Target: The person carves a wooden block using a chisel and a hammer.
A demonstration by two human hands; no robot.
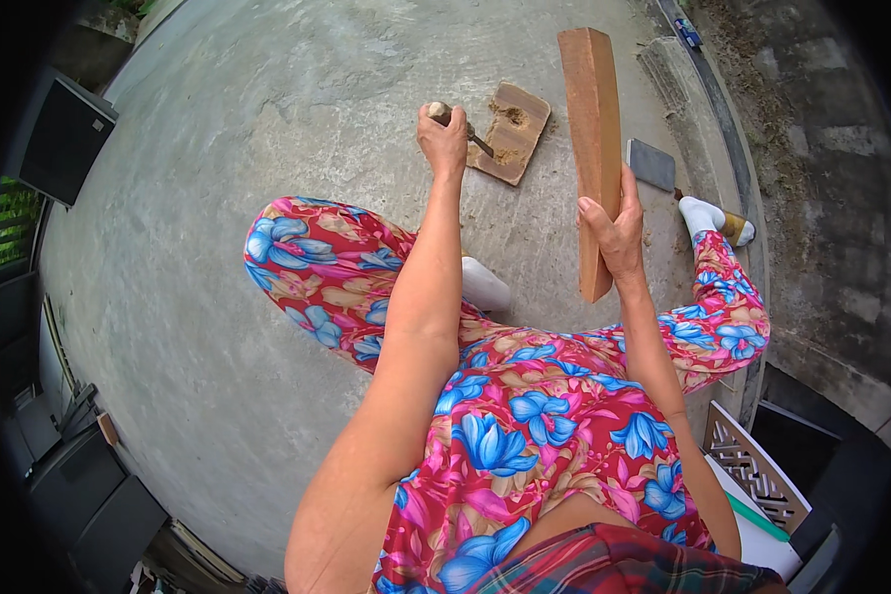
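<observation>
My left hand (443, 147) is closed around the handle of a chisel (482, 146). The chisel's tip points down at a small wooden board (521, 114); whether it touches the wood I cannot tell. The board lies on the concrete, with a hollow near its far end and loose wood shavings on it. On the right, my right hand (619, 226) grips a long reddish-brown wooden block (594, 139) near its lower end. The block is held nearly upright in the view, apart from the board.
A tool resembling a cleaver, with a grey rectangular blade (650, 163), lies by my white-socked right foot (703, 217). My bent legs in flowered trousers frame the concrete floor (198, 267). Dark boxes (64, 139) stand along the left; a patterned lattice panel (752, 465) is at lower right.
</observation>
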